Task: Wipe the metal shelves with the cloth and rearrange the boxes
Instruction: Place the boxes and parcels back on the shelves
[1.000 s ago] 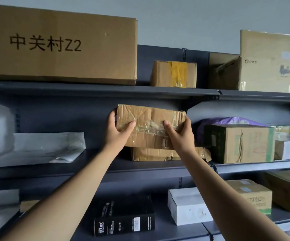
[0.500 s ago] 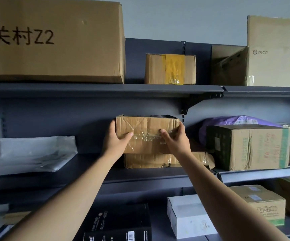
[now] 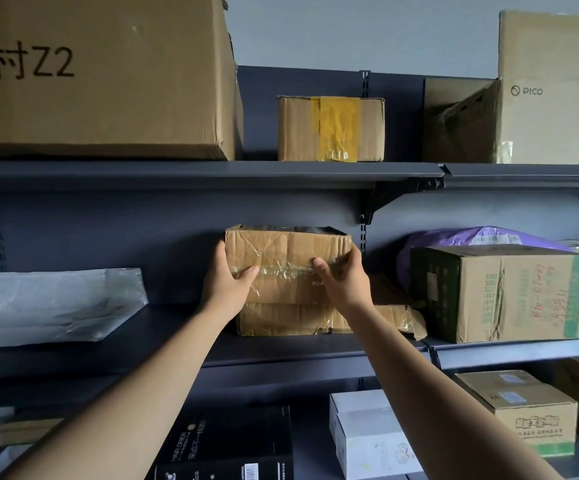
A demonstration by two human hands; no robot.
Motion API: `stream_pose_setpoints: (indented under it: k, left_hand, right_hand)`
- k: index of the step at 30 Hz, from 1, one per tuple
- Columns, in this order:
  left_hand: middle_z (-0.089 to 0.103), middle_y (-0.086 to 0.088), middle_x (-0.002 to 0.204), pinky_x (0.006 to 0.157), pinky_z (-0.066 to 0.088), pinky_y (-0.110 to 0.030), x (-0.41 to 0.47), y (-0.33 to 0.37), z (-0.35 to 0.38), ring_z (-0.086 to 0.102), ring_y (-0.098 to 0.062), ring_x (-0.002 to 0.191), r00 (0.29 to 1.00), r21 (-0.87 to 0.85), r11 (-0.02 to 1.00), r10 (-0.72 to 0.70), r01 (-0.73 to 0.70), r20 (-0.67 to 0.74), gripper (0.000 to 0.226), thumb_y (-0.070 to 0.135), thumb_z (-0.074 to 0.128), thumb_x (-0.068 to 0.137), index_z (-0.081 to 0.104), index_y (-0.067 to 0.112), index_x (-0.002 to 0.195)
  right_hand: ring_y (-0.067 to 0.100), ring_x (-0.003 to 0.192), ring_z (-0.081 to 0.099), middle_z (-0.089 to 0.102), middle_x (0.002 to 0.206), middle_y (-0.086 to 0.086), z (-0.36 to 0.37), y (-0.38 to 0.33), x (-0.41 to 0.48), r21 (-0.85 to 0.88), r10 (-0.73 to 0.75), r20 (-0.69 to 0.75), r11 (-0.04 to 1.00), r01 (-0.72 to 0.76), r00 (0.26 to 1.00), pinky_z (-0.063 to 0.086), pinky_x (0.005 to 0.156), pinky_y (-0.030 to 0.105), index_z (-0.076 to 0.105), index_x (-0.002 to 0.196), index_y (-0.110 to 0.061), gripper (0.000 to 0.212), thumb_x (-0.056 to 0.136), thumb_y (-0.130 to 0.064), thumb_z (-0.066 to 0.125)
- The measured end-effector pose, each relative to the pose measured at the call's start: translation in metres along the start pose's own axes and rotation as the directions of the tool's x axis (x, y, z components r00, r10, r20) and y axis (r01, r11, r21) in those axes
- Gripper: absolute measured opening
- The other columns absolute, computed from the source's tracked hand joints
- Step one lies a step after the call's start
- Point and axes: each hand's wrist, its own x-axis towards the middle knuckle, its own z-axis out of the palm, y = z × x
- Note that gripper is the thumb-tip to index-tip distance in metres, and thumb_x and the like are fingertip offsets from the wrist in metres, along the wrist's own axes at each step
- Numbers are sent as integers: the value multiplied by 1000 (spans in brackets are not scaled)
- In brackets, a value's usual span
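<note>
A small crumpled cardboard box (image 3: 286, 252) wrapped in clear tape sits on top of a flatter taped box (image 3: 291, 318) on the middle grey metal shelf (image 3: 177, 355). My left hand (image 3: 227, 280) grips its left end, thumb on the front. My right hand (image 3: 345, 278) grips its right end, thumb on the tape band. No cloth is in view.
The top shelf (image 3: 212, 169) carries a large printed carton (image 3: 97, 74), a yellow-taped box (image 3: 331, 128) and a PICO box (image 3: 555, 88). White plastic wrap (image 3: 56, 303) lies left, a green-edged box (image 3: 499, 292) right. Black (image 3: 225, 445), white (image 3: 367, 434) and brown (image 3: 523, 410) boxes sit below.
Both hands have carried the small box down and back until it sits on the flatter box. My view has moved closer and a little to the right.
</note>
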Motion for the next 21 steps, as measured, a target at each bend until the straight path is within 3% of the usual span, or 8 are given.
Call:
stream_pose_setpoints:
  k: [4,8,11,15,17,21]
  left_hand:
    - [38,2,159,113,36,-36,-10,-5,-4,42,-21,141,1000,5,1000,-1,1,-7,87,31,71,93,16,25,160]
    - [37,4,158,101,36,-28,-24,-6,-5,46,-14,132,999,-18,1000,19,-20,-29,82,32,70,93,21,27,159]
    - [37,6,157,99,34,-27,-32,-7,-3,43,-7,128,998,-20,999,35,-36,-48,78,30,70,94,25,26,157]
    - [41,6,155,105,36,-30,-40,-14,0,42,-16,140,995,-5,998,57,-57,-79,76,32,72,91,30,25,154]
    - [43,7,153,107,38,-33,-44,-16,1,43,-15,139,995,-13,998,54,-56,-82,74,33,72,91,32,25,153]
    - [44,8,152,113,37,-38,-57,-18,4,41,-14,140,994,-26,998,50,-52,-93,72,37,72,90,35,28,151]
  right_hand:
    - [22,107,64,60,114,-4,-4,0,-8,-48,-2,2,999,2,1000,47,84,31,44,134,-17,54,93,-36,72]
    - [21,118,60,59,130,0,-10,0,-19,-34,-15,-7,999,14,1000,49,99,36,35,150,-15,71,92,-36,72]
    - [21,121,60,61,133,-1,-13,0,-28,-30,-12,-1,999,12,1000,50,101,41,39,145,-20,70,90,-46,72]
    - [19,112,64,65,123,-4,-15,13,-35,-7,-15,-1,1000,15,1000,54,96,47,44,131,-33,65,78,-67,62]
    - [17,110,64,66,122,-4,-19,12,-41,2,-26,16,1000,26,1000,54,96,46,44,133,-34,64,79,-65,62]
    - [7,121,53,58,134,-5,-28,7,-58,41,-35,24,999,34,999,46,106,36,40,149,-19,70,91,-43,71]
